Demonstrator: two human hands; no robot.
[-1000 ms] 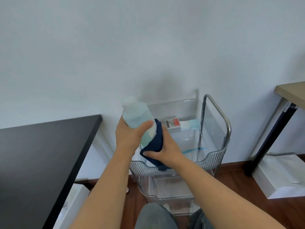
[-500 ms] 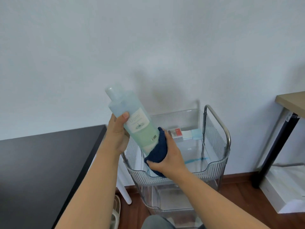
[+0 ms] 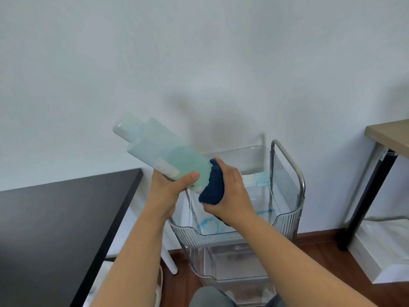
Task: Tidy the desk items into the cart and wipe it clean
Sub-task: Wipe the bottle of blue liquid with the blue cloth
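My left hand (image 3: 169,187) grips a pale blue-green translucent bottle (image 3: 163,155), tilted so its cap points up and to the left. My right hand (image 3: 230,191) presses a dark blue cloth (image 3: 213,187) against the bottle's base. Both hands hover over the top tray of a clear ribbed cart (image 3: 285,220) with a metal handle (image 3: 287,156). Small pale blue and white packets (image 3: 257,180) lie at the tray's back. The black desk (image 3: 55,222) is at the left.
Blue marks (image 3: 208,226) show on the tray's clear floor. A wooden table with a black leg (image 3: 367,196) stands at the right, a white box (image 3: 380,247) under it. A white chair leg (image 3: 169,260) stands between desk and cart. White wall behind.
The bottle has tipped from nearly upright to a steep slant, cap leaning left. My right hand with the cloth slid to the bottle's base. The view has risen slightly.
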